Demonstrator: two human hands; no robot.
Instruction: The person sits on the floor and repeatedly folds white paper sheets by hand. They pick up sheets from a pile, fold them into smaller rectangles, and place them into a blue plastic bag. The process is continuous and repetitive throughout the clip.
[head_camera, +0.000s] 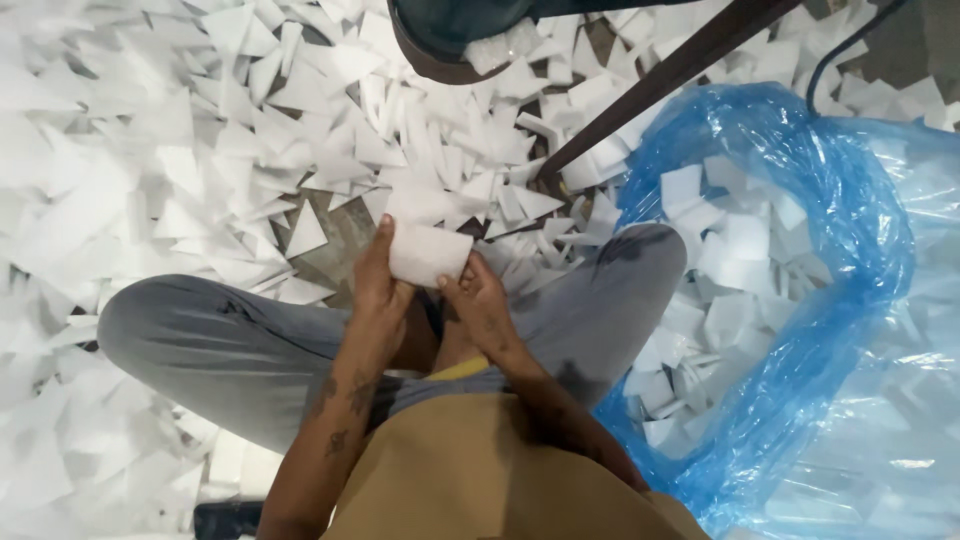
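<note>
— Both hands on it: left hand (375, 285) and right hand (478, 295) each pinch a side of the white foam piece (425, 252), held above my lap.

— Any risk?

— I'd guess a loose pinch drops it into the foam scraps (150, 150) on the floor, not the blue plastic bag (850, 250) on my right.

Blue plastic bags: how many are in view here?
1. The blue plastic bag lies open to the right of the person's knee, with white foam pieces inside. Its lower edge runs out of frame, so another bag there could be hidden.
</note>
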